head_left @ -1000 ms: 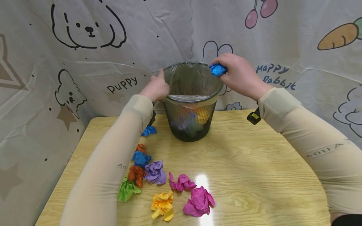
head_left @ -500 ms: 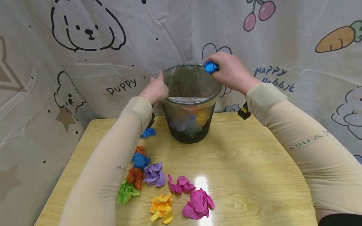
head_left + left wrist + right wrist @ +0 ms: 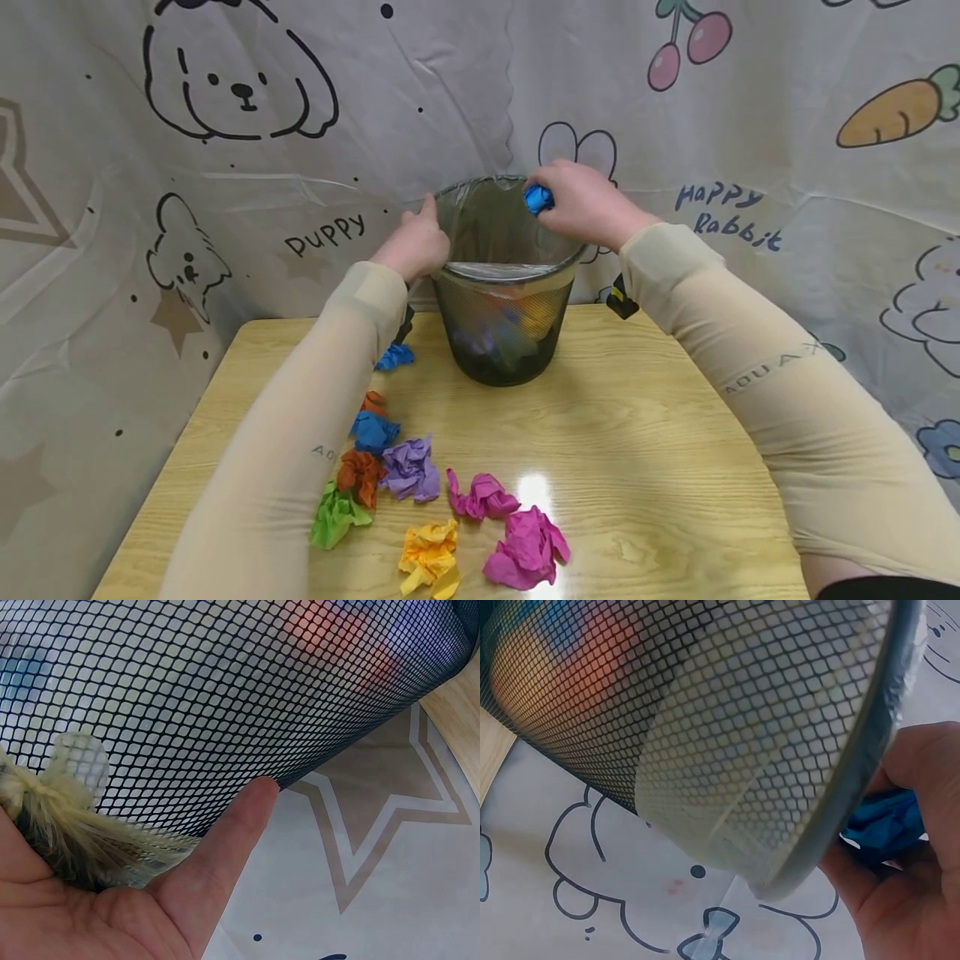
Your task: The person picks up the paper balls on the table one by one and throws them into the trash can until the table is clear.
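A black mesh wastebasket (image 3: 501, 333) with a clear plastic liner stands at the table's back. My left hand (image 3: 417, 242) grips its left rim. In the left wrist view, the left thumb (image 3: 232, 847) lies along the outside of the mesh, near a bunched knot of liner (image 3: 52, 795); the other fingers are hidden. Over the right side of the opening, my right hand (image 3: 585, 200) holds a crumpled blue paper ball (image 3: 538, 199). The right wrist view has that blue ball (image 3: 889, 825) between thumb and fingers beside the rim. Colored paper shows through the basket's mesh.
Crumpled paper balls lie on the wooden table (image 3: 645, 433): blue (image 3: 375, 431), purple (image 3: 412, 469), rust (image 3: 361, 477), green (image 3: 338, 515), yellow (image 3: 430, 554) and magenta (image 3: 528, 547). A printed curtain (image 3: 450, 83) hangs right behind the basket. My left forearm partly covers the table's left side.
My right hand has moved left with the blue paper ball, from the right rim to over the opening. The left hand stays at the rim. The view has tilted slightly.
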Tool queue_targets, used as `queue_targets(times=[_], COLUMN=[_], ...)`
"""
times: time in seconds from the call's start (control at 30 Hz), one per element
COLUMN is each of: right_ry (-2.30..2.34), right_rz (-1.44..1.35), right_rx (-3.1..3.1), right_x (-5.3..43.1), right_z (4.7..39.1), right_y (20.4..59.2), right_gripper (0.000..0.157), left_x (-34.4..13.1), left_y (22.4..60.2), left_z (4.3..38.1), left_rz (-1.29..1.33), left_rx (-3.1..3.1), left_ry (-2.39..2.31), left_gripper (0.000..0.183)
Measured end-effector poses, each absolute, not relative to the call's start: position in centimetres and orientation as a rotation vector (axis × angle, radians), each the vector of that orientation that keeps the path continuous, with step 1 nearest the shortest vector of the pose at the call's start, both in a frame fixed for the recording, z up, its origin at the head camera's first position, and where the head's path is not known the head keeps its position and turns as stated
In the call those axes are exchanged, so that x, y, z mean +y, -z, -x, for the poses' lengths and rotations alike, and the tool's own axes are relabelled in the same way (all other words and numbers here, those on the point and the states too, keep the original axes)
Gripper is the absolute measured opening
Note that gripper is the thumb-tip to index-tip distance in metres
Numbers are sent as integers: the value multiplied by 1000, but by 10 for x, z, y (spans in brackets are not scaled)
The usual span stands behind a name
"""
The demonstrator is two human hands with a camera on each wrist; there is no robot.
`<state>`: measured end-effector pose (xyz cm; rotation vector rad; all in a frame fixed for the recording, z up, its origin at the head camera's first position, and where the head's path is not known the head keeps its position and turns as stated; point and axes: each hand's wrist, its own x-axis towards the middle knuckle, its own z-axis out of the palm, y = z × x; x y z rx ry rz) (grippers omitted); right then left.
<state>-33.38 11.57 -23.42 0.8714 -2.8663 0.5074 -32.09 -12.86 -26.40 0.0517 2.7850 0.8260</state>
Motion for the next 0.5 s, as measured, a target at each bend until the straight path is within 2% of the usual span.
queue_targets(times=[0.23, 0.5], right_ry=[-473, -387], right_rz=[-890, -852], right_rx=[-2908, -2956], right_x=[109, 110], right_z=[337, 336], right_y=[235, 236], right_gripper=[50, 75], left_x=[-129, -129], left_y=[263, 264], left_z=[321, 322], left_rz=[-50, -48], left_rx=[2776, 2772], left_ry=[-830, -833], left_gripper=[75, 75])
